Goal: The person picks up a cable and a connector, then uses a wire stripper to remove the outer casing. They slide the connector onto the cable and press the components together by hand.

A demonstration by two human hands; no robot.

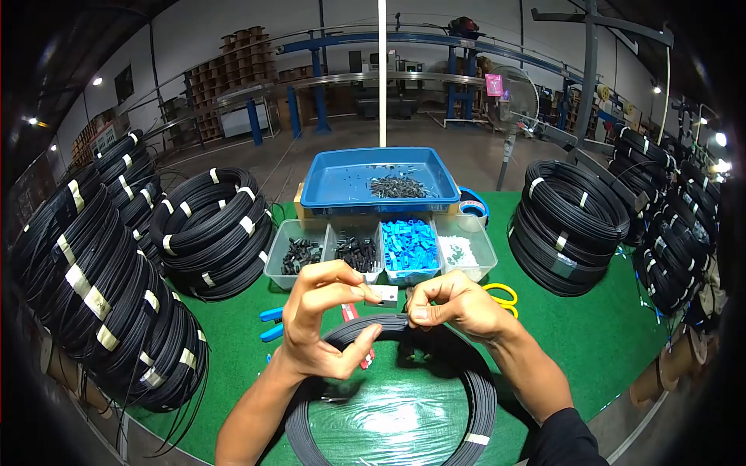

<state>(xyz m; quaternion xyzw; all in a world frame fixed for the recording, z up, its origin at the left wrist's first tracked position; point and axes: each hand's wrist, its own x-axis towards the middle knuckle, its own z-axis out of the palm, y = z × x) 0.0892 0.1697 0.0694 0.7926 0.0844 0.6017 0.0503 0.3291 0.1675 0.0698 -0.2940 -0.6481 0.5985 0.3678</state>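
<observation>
The coil of black cable [480, 388] lies flat on the green work surface [579, 349], its opening facing up, between and below the two forearms. Being a ring, it shows no single long axis; its far rim curves crosswise just under the hands. The right hand [466, 311] is nearer to that rim's middle, its thumb and forefinger pinched together on what seems to be a dark cable end [409, 312]. The left hand [322, 330] is open, thumb well apart from the curled fingers, which reach toward a small pale block [382, 295]; whether they touch it cannot be told. Beyond stand clear bins [486, 268] of black, blue and white pieces, with yellow-handled scissors [505, 299] to the right and a blue-handled tool [272, 325] to the left. The pinching fingertips hide most of the cable end, a red tool [367, 359] is partly covered, and the coil's near side is cut off by the lower edge.
</observation>
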